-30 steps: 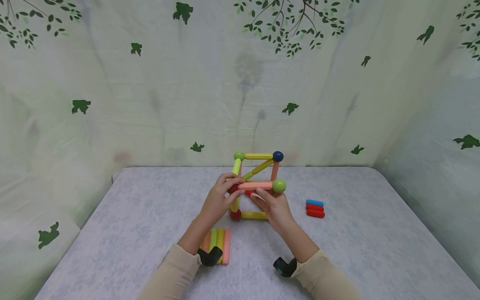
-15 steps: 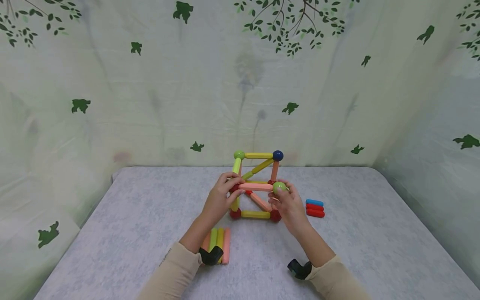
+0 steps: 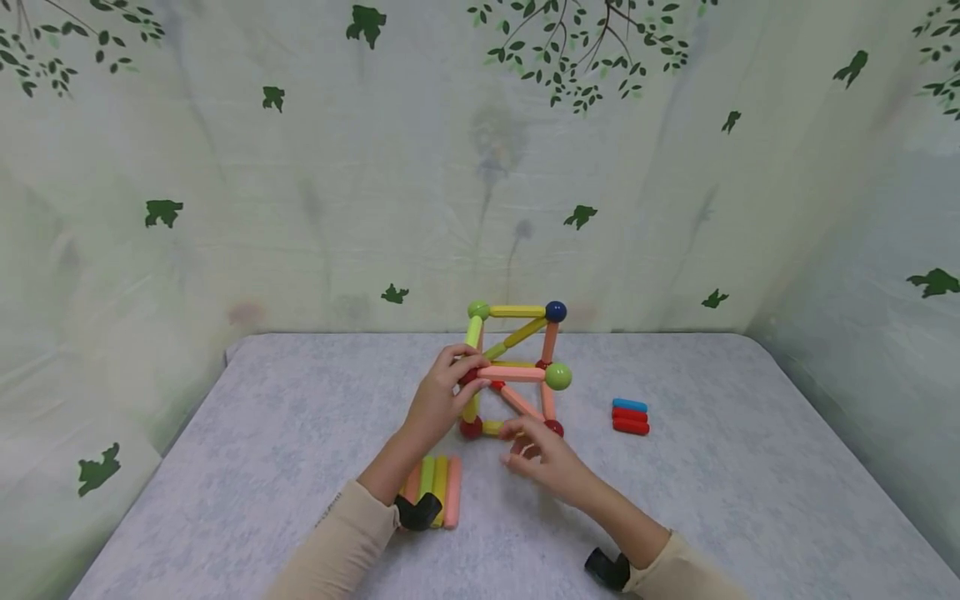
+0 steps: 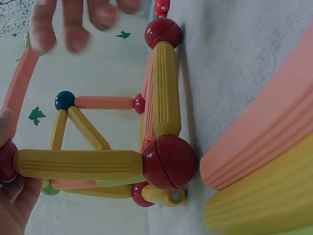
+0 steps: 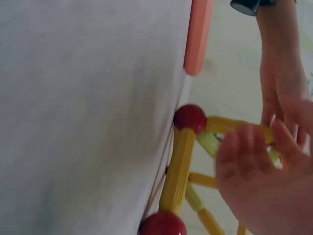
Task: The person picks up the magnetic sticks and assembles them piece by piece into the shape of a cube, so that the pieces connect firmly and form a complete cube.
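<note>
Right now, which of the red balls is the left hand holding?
The red ball at the left end of the raised pink stick, opposite the light green ball; only that red one is in the left hand.

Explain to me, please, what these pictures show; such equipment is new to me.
No machine works here, only a person with two bare hands. The wide picture comes from a head camera; the others, from cameras worn on the left and right wrists. On the table stands a frame of coloured sticks and balls. The left hand holds it at a red ball; the right hand, near its front, seems to hold nothing. More sticks lie apart: a row by the left wrist, one blue piece and two red pieces at right.
</note>
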`<move>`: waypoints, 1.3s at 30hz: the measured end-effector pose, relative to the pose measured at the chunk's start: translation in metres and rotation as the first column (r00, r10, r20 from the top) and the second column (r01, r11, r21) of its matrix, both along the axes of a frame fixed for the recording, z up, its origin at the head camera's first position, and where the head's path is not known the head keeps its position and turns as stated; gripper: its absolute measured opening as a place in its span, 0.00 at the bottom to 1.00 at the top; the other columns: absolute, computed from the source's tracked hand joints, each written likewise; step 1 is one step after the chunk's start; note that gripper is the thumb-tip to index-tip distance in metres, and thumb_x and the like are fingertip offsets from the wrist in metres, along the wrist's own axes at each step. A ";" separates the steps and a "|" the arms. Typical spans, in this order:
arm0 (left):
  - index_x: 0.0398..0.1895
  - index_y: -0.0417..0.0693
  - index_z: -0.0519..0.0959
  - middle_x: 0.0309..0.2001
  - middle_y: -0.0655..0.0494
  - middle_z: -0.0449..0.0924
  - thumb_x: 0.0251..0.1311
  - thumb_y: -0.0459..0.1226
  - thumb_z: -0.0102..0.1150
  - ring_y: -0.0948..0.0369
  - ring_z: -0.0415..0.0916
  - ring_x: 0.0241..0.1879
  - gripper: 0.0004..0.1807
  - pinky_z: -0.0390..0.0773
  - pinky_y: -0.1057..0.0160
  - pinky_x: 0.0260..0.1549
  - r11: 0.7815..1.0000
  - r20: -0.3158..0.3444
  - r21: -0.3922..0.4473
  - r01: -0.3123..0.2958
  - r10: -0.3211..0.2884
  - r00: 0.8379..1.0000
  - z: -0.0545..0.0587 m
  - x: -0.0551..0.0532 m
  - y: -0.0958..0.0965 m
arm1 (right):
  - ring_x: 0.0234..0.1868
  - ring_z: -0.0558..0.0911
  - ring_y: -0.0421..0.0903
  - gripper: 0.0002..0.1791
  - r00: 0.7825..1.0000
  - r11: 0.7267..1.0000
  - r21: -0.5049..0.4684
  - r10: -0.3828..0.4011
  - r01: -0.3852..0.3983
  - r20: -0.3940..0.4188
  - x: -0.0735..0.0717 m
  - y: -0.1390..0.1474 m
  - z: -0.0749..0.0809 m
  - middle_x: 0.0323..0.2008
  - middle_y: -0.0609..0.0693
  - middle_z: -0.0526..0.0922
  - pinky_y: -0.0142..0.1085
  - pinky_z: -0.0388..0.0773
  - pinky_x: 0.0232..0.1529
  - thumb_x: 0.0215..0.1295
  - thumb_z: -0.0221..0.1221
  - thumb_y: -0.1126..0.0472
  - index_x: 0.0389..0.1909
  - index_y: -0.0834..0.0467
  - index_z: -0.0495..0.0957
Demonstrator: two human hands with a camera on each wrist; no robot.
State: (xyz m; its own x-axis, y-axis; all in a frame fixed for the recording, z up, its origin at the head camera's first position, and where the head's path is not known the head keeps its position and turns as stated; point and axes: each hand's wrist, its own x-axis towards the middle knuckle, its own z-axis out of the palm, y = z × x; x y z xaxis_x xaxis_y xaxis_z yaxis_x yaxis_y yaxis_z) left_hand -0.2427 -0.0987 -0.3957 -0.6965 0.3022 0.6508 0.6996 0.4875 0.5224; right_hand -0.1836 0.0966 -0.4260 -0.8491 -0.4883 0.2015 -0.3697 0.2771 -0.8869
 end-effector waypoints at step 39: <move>0.41 0.46 0.78 0.47 0.57 0.67 0.49 0.31 0.63 0.66 0.68 0.34 0.13 0.74 0.70 0.31 1.000 0.024 0.016 0.006 -0.006 1.000 0.001 0.001 0.000 | 0.32 0.72 0.43 0.15 0.932 0.896 0.255 -0.351 0.363 -0.094 -0.032 0.052 0.004 0.34 0.45 0.76 0.35 0.71 0.34 0.55 0.62 0.59 0.43 0.57 0.74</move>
State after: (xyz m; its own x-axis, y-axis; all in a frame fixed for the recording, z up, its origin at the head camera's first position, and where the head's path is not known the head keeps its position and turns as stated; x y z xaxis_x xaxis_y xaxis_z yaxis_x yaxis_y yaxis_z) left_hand -0.2421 -0.0986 -0.3946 -0.7104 0.2962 0.6385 0.6895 0.4750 0.5468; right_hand -0.2160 0.1483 -0.4215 -0.9696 -0.1939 0.1491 -0.2387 0.6186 -0.7485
